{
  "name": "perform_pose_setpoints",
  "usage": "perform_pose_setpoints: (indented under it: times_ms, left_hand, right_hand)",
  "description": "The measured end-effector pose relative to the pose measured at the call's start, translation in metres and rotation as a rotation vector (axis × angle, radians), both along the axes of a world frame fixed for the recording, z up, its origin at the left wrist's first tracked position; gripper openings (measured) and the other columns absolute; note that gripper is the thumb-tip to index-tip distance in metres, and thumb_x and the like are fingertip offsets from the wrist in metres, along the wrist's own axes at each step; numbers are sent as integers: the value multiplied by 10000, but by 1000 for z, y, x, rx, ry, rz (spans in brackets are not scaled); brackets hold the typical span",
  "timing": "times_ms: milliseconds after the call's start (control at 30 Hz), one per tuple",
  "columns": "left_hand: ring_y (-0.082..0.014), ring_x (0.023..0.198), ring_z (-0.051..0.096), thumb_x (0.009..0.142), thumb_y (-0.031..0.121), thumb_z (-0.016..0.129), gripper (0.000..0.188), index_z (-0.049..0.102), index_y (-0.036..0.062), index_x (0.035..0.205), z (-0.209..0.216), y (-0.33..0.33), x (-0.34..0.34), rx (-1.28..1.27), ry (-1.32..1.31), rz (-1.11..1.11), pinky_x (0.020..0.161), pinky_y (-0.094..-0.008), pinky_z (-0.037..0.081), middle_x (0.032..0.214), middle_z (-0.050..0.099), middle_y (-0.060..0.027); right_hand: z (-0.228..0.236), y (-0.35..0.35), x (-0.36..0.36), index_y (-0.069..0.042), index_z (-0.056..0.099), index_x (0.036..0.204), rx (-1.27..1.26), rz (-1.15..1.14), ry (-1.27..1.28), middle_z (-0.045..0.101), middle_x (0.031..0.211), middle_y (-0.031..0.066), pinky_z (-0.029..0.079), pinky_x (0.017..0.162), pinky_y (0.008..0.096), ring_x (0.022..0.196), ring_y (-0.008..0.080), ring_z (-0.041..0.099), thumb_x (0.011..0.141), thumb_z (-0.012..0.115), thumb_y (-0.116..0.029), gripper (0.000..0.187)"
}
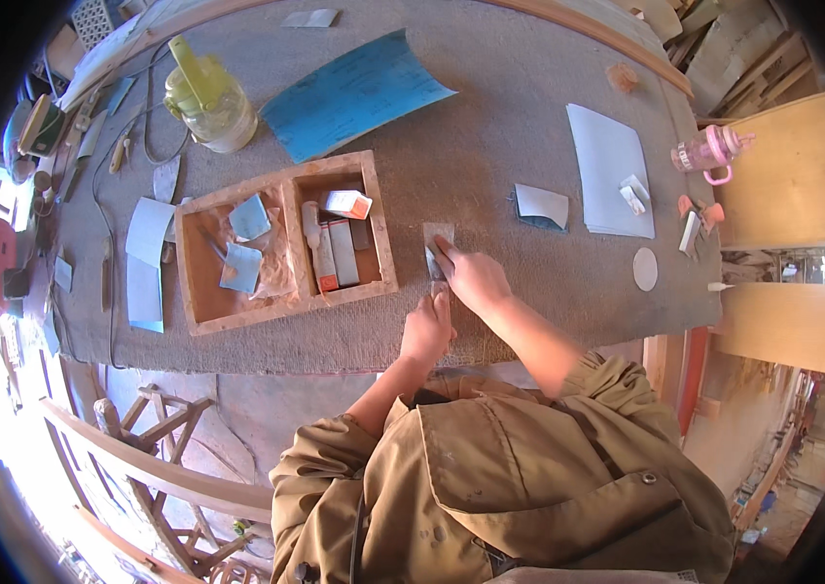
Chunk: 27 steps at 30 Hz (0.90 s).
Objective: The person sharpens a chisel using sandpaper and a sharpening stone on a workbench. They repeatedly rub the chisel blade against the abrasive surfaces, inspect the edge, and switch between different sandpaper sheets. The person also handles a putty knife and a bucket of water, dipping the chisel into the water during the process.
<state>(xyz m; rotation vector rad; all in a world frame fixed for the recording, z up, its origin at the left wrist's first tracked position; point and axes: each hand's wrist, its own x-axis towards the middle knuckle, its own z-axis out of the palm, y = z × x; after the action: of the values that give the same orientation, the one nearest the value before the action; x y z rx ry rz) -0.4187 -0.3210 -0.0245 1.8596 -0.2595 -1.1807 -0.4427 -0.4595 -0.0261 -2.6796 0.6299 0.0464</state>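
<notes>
Near the front edge of the table, my left hand (426, 331) is closed round the handle of a small hand tool with a flat metal blade (434, 265); its exact kind is hard to make out. From the right, my right hand (477, 280) reaches over it, fingers pressed together on the blade. Beneath the blade's far end lies a small greyish rectangular piece (440, 232), partly covered by my fingers. Left of my hands stands a two-part wooden box (288, 243) holding small cartons, blocks, blue-backed paper scraps and crumpled wrapping.
A large blue sheet (354, 97) and a clear jug with a green lid (210, 102) lie farther back. Towards the right are white sheets (607, 161), a folded paper piece (541, 204), a round white disc (645, 270) and a pink bottle (699, 151). A wooden frame (164, 467) stands below left.
</notes>
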Motion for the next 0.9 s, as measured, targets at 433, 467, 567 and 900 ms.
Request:
perform_pose_setpoints:
  times_ms: [433, 467, 567, 900]
  left_hand:
    - [-217, 391, 549, 939, 384, 373, 445, 497, -39, 875, -9, 4, 0, -22, -20, 12, 425, -337, 450, 525, 580, -135]
    - [-244, 428, 574, 936, 388, 370, 451, 497, -41, 881, -8, 4, 1, -14, -31, -6, 468, -358, 467, 528, 582, -146]
    - [-274, 463, 596, 933, 394, 366, 456, 496, -40, 883, -13, 4, -2, -36, -32, -1, 512, -384, 482, 532, 583, -159]
    - [-294, 455, 591, 937, 381, 362, 434, 497, -28, 882, -6, 5, 2, -41, -8, 1, 523, -404, 481, 526, 584, -152]
  right_hand:
    - [21, 2, -10, -126, 535, 1223, 134, -89, 155, 628, 726, 194, 497, 548, 420, 621, 339, 630, 896, 481, -370, 412]
    - [28, 2, -15, -125, 526, 1236, 172, -126, 172, 634, 742, 193, 502, 557, 406, 630, 333, 635, 885, 496, -390, 440]
    - [28, -13, -34, -143, 366, 1365, 325, -172, 238, 638, 787, 223, 507, 646, 383, 718, 305, 647, 850, 524, -467, 628]
    - [53, 5, -70, -179, 481, 1279, -24, -110, 89, 589, 665, 187, 480, 522, 418, 559, 323, 603, 872, 548, -335, 441]
